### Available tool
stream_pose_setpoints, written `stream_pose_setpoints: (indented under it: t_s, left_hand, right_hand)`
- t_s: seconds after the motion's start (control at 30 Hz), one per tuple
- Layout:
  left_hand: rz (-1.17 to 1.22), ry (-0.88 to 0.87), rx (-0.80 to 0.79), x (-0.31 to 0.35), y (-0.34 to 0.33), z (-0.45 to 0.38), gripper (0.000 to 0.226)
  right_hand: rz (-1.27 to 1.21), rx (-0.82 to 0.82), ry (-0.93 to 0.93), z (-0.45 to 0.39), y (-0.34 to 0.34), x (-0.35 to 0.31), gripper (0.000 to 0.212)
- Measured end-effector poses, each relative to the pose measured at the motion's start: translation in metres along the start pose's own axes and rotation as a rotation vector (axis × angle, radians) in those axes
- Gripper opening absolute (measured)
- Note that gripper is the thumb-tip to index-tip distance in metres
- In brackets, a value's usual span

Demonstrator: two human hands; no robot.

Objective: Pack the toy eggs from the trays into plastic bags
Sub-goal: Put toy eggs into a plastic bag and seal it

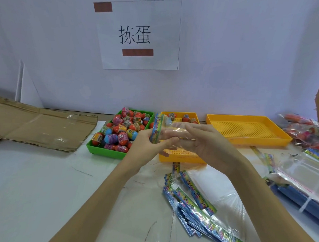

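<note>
clear bag (174, 132) veiling right hand (206, 140)

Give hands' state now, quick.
Left hand: pinches the bag by its printed header.
Right hand: fingers straight, against the bag's clear part.
</note>
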State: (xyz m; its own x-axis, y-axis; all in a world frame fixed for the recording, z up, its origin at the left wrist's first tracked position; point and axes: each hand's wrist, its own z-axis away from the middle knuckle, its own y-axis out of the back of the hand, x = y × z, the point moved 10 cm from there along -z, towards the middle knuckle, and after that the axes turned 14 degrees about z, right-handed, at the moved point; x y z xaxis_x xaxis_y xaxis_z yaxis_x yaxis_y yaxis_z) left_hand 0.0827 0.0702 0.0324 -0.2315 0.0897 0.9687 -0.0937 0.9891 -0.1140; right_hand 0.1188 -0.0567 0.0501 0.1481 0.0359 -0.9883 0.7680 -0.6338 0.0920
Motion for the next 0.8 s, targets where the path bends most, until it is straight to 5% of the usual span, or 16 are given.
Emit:
stream_pose_setpoints:
  t_s: [0.13, 0.27, 0.37, 0.53, 0.67, 0.8]
  left_hand:
    - [-0.155, -0.114, -0.022, 0.008, 0.001, -0.001, 0.052]
    - [-0.615, -0.449, 0.103, 0.038, 0.009, 0.005, 0.103]
    - [-0.912, -0.684, 0.030, 0.054, -0.010, 0.016, 0.094]
    - [-1.028, -0.847, -0.074, 0.048, -0.036, 0.029, 0.047]
    - [-0.927, -0.728, 0.014, 0.055, -0.006, 0.017, 0.033]
    - [-0.310, -0.291, 0.203, 0.035, 0.039, 0.000, 0.031]
  right_hand:
    - [0.057, 0.011, 0.019, 0.002, 0.001, -0.006, 0.040]
    - [0.448, 0.264, 0.058, 0.003, 0.024, -0.012, 0.042]
    - [0.846, 0.302, 0.192, 0.004, 0.008, -0.025, 0.040]
    - [0.919, 0.209, 0.326, 0.005, -0.024, -0.029, 0.031]
    - [0.708, 0.363, 0.361, 0.015, 0.004, -0.049, 0.034]
    - [0.601, 0.595, 0.276, 0.023, 0.051, -0.045, 0.035]
